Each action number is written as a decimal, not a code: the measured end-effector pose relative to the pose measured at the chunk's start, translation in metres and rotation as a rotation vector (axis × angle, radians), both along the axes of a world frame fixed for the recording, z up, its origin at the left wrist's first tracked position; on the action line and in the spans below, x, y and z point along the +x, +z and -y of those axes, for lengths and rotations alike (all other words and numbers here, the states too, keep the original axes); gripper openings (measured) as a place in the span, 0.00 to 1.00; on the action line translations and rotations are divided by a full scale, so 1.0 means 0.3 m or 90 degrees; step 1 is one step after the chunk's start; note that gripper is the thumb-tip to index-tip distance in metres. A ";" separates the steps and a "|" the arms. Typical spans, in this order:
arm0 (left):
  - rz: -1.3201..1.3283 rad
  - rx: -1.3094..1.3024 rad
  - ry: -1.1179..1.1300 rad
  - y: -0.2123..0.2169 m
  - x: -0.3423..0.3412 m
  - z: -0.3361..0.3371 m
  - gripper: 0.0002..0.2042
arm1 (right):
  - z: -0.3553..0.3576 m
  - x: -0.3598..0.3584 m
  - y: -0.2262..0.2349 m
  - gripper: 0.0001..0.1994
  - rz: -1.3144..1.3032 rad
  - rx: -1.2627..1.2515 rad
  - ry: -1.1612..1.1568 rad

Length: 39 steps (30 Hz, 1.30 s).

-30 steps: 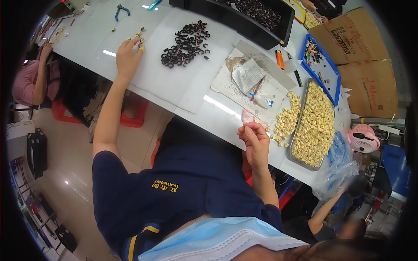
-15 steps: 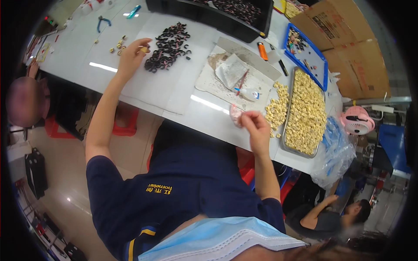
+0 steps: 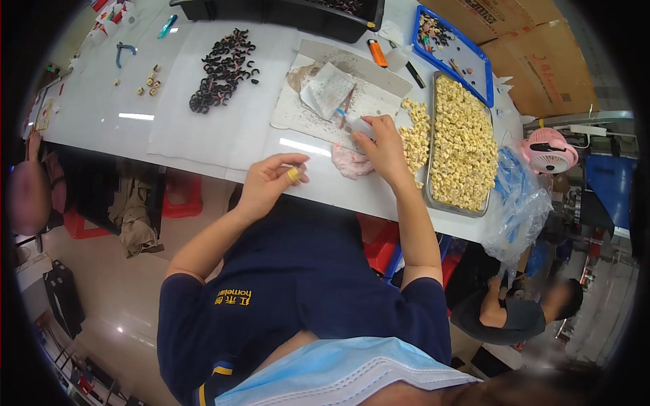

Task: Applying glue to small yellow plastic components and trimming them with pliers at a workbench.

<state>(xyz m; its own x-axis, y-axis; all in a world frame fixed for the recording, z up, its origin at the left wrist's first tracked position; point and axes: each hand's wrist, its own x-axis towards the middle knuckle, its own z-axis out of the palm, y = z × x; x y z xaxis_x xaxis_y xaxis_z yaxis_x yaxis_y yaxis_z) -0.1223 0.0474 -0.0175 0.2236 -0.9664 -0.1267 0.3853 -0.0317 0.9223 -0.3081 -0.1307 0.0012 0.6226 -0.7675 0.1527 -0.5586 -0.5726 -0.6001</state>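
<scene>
My left hand [image 3: 269, 181] hovers at the near edge of the white table [image 3: 176, 128], pinching a small yellow piece [image 3: 294, 175] between thumb and fingers. My right hand [image 3: 380, 145] rests on the table beside a pale pink lump [image 3: 349, 162] and grips a small clear tube with a blue tip [image 3: 353, 122]. Just right of that hand lies a loose pile of cream-yellow pieces [image 3: 414, 135], and a metal tray [image 3: 463, 142] full of the same pieces stands beyond it.
A heap of black curved parts [image 3: 221, 68] and several small yellow pieces [image 3: 150, 81] lie far left. A stained paper sheet [image 3: 325, 101], orange lighter [image 3: 377, 52], blue tray [image 3: 452, 47], black bin [image 3: 284, 9], pink fan [image 3: 548, 150] and plastic bags [image 3: 518, 203] surround. Other people sit at both sides.
My left hand has pulled back from the far small yellow pieces to the near table edge, carrying one. My right hand has moved forward to the tube by the stained sheet.
</scene>
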 end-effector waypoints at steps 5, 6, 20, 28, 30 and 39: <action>0.037 -0.016 -0.122 0.020 -0.052 0.037 0.12 | -0.080 -0.018 0.044 0.14 0.070 -0.043 -0.031; 0.020 -0.002 -0.125 0.022 -0.055 0.039 0.12 | -0.113 -0.022 0.049 0.16 0.106 0.111 -0.041; -0.089 0.066 -0.030 0.009 -0.025 -0.018 0.10 | -0.092 -0.077 0.105 0.15 0.182 0.401 -0.057; -0.096 0.054 -0.049 -0.001 -0.009 -0.023 0.11 | -0.113 -0.085 0.067 0.17 0.033 0.342 -0.027; -0.118 0.077 -0.050 0.002 -0.008 -0.029 0.12 | -0.087 -0.089 0.089 0.11 0.078 0.317 -0.051; -0.151 0.059 -0.034 0.019 -0.039 -0.048 0.14 | 0.330 -0.127 0.229 0.15 0.418 0.197 -0.213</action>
